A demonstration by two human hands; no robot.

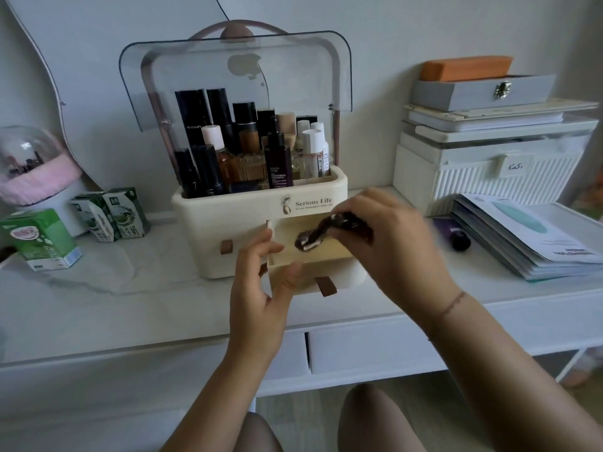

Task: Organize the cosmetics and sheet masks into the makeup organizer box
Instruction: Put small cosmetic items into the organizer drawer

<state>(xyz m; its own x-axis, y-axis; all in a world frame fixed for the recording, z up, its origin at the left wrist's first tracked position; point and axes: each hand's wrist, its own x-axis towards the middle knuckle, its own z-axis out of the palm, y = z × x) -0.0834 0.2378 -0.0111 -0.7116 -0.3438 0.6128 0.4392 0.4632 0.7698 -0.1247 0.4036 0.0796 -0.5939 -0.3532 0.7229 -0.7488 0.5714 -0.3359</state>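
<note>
On the white desk [98, 308] stands a cream makeup organizer box [228, 220] with its clear lid [182, 76] swung up; bottles and tubes [248, 151] stand packed upright in its top tray. Its right-hand drawer [326, 259] is pulled out toward the person. The left hand [261, 288] grips the drawer's front left corner, thumb against the front wall and fingers curled around the side. The right hand [391, 243] hovers over the open drawer, fingers pinched on a dark, blurred item [321, 234] with a pale toothed edge, possibly a hair clip; its low end hangs just above the drawer's inside. To the right, a stack of sheet masks [528, 243] lies on the desk, and a dark purple tube [455, 234] rests beside it. Behind them sits a white ribbed case [489, 177] with boxes piled on top. At left are 3 green cartons [42, 239] and a glass dome [27, 158] on a pink base.
</note>
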